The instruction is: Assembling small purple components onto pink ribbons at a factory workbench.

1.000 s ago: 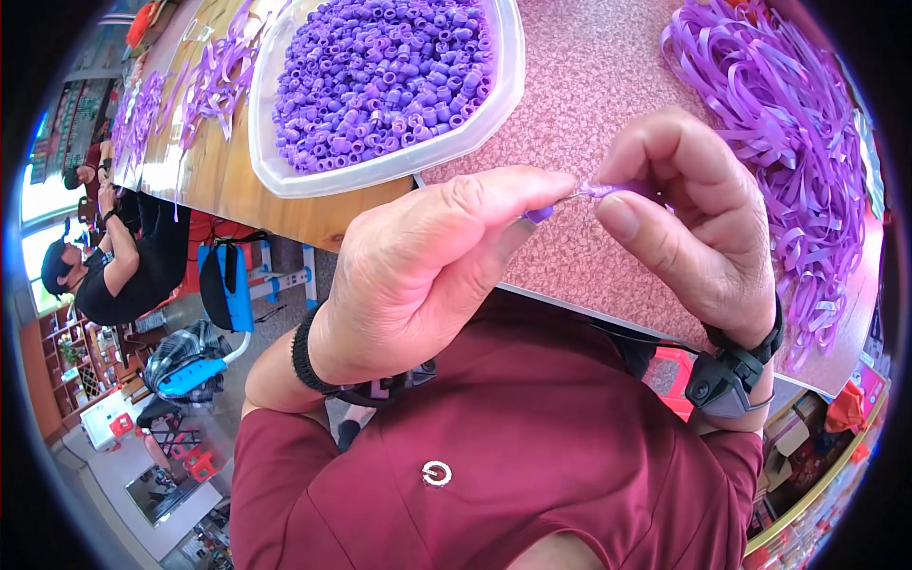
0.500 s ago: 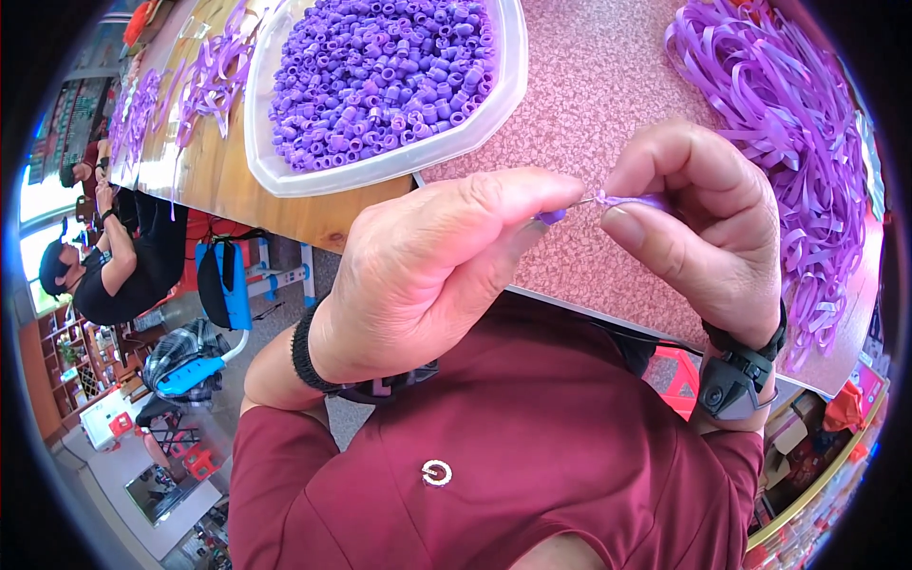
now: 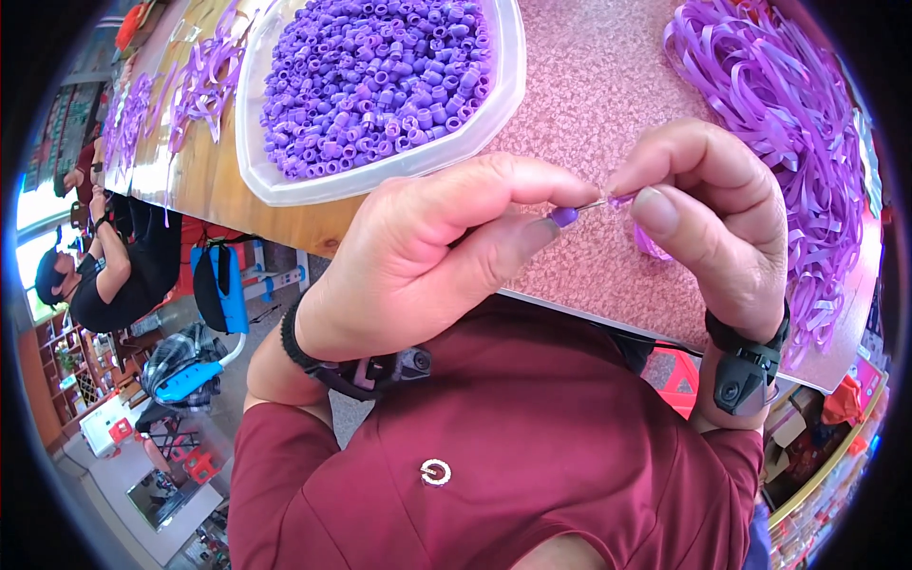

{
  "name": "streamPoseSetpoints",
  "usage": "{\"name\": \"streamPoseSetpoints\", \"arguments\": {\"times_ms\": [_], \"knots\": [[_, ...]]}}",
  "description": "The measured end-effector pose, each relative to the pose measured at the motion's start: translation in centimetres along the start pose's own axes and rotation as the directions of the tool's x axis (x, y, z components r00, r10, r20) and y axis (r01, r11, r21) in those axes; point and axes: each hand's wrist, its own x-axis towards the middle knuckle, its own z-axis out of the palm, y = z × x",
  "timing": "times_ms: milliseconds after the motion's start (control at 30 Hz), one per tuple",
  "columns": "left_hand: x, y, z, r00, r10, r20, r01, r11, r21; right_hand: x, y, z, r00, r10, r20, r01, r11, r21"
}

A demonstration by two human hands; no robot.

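Left grip [image 3: 418, 252] holds a purple piece [image 3: 563, 218]; right grip [image 3: 727, 218] pinches purple ribbon [image 3: 652, 247].

Your left thumb now bares more of the purple cap [image 3: 563, 218] in your left hand [image 3: 427, 252]. Right of the cap, a ribbon loop [image 3: 650, 247] now shows beneath your right hand [image 3: 722, 214], its thumb farther from the cap.

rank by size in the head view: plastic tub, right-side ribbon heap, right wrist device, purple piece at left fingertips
1. Plastic tub and ribbon heap: too alike to rank
2. Wrist device
3. Purple piece
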Motion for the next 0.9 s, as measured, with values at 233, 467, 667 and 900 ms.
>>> {"name": "streamPoseSetpoints", "arguments": {"times_ms": [233, 467, 667, 900], "knots": [[1.9, 1.1, -0.4, 0.990, -0.072, 0.119, 0.087, 0.988, -0.124, 0.6, -1.4, -1.0, 0.997, 0.064, -0.035, -0.065, 0.998, -0.023], [2.9, 1.5, 0.4, 0.985, -0.170, 0.019, 0.170, 0.985, 0.005, 1.2, 0.0, -2.1, 0.993, -0.092, -0.073, 0.077, 0.980, -0.184], [3.0, 2.3, 1.1, 0.959, -0.270, 0.087, 0.283, 0.937, -0.207, 0.2, -1.1, -2.1, 0.995, -0.069, -0.076, 0.057, 0.986, -0.155], [2.1, 4.9, 0.7, 0.844, -0.191, 0.502, 0.157, 0.982, 0.109, 0.9, -1.7, -1.7, 0.927, -0.368, -0.075, 0.349, 0.917, -0.192]]}}
